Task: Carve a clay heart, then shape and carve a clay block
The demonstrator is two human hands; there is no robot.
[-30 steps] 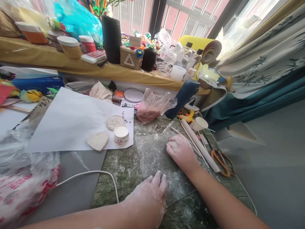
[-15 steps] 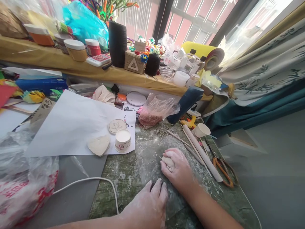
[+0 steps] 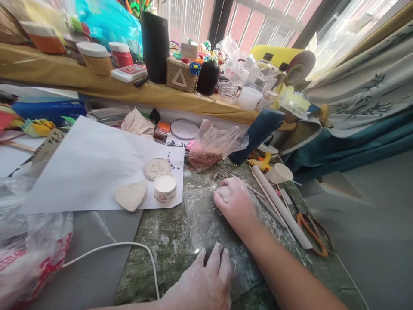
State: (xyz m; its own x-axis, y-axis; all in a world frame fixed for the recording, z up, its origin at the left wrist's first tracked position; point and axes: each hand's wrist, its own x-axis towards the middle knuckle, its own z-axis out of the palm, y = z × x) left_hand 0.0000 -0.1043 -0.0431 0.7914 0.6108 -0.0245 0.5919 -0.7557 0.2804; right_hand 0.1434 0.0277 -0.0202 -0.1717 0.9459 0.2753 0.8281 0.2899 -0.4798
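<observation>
My right hand, dusted white, curls over a pale lump of clay on a clear plastic sheet. Most of the lump is hidden beneath the palm and fingers. My left hand, also coated in white powder, rests flat with its fingers spread on the near edge of that sheet. To the left, on white paper, lie a heart-shaped clay piece and a round clay disc marked with a star. A small paper cup filled with something white stands beside them.
Right of the sheet lie a pale rolling rod, thin sticks and orange-handled scissors. A paper cup and yellow glue gun sit behind. A plastic bag of brownish clay is at the back. A white cable curves at left.
My right hand has pushed forward over the clay lump, covering more of it. The left hand stays flat on the sheet. The view has shifted slightly.
</observation>
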